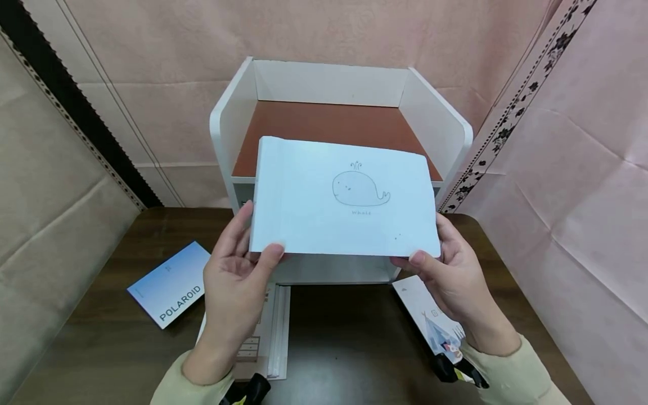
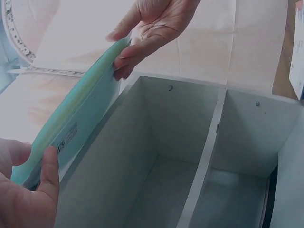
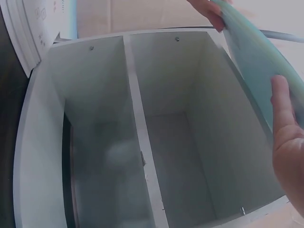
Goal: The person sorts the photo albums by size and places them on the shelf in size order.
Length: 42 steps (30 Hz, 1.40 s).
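Note:
A pale blue notebook [image 1: 304, 197] with a line drawing of a whale on its cover is held up in front of the white shelf [image 1: 440, 118]. My left hand [image 1: 235, 292] pinches its lower left corner, thumb on the cover and fingers behind. At the lower right corner, my right hand [image 1: 458, 281] grips it the same way. The left wrist view shows a barcode label [image 2: 67, 137] on the notebook's underside. Seen from the right wrist, the notebook [image 3: 256, 57] tilts beside the shelf's upper edge.
The shelf has a brown top board [image 1: 324, 121] and two compartments split by a divider [image 3: 137, 104]. A blue-and-white POLAROID box [image 1: 172, 284] lies left on the dark table [image 1: 344, 349]. White books or boxes [image 1: 278, 337] lie near my left wrist; an illustrated box [image 1: 430, 320] is under my right.

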Motion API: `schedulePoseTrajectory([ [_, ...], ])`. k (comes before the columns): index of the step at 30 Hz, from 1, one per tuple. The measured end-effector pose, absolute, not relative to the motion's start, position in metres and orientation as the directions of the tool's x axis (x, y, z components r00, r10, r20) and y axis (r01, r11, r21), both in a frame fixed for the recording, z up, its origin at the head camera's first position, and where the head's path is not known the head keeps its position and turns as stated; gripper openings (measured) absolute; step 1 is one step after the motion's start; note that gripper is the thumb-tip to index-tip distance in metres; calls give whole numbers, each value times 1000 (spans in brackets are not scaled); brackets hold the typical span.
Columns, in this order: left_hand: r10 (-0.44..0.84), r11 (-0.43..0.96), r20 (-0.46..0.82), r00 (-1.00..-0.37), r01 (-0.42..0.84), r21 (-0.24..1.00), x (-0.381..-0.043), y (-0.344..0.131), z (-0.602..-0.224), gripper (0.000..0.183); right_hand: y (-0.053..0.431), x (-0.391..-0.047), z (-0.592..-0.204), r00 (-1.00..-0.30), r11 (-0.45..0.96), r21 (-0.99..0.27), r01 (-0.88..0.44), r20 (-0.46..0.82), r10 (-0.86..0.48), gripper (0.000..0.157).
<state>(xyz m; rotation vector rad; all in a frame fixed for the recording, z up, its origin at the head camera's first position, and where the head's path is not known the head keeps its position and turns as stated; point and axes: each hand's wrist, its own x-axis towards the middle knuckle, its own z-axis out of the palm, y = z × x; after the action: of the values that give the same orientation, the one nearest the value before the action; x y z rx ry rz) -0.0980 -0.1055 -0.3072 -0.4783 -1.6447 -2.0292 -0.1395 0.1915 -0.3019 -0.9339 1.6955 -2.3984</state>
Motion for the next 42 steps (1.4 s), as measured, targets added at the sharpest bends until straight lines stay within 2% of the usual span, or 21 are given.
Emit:
schedulePoseTrajectory([
  [3, -133, -140, 574, -808, 588, 796, -100, -106, -304, 70, 189, -141, -302, -844, -369, -878, -303, 428, -324, 52],
  [7, -115, -110, 596, -795, 606, 788, -104, -105, -300, 75, 186, -144, -302, -856, -415, -854, -314, 443, -265, 39],
  [11, -106, -101, 603, -791, 612, 785, -108, -105, -298, 78, 182, -147, -301, -864, -457, -829, -321, 454, -217, 36],
  [17, -104, -78, 620, -778, 627, 775, -115, -106, -297, 77, 177, -149, -297, -880, -428, -828, -362, 455, -136, 28],
  [27, -127, -78, 611, -781, 622, 779, -124, -103, -290, 71, 178, -153, -289, -864, -428, -821, -379, 479, -153, 34],
  [36, -118, -89, 600, -791, 611, 787, -134, -103, -286, 67, 174, -160, -284, -875, -365, -843, -395, 466, -131, 24],
  [42, -92, -73, 605, -791, 612, 788, -146, -104, -282, 65, 168, -170, -281, -897, -313, -865, -391, 435, -80, 25],
])
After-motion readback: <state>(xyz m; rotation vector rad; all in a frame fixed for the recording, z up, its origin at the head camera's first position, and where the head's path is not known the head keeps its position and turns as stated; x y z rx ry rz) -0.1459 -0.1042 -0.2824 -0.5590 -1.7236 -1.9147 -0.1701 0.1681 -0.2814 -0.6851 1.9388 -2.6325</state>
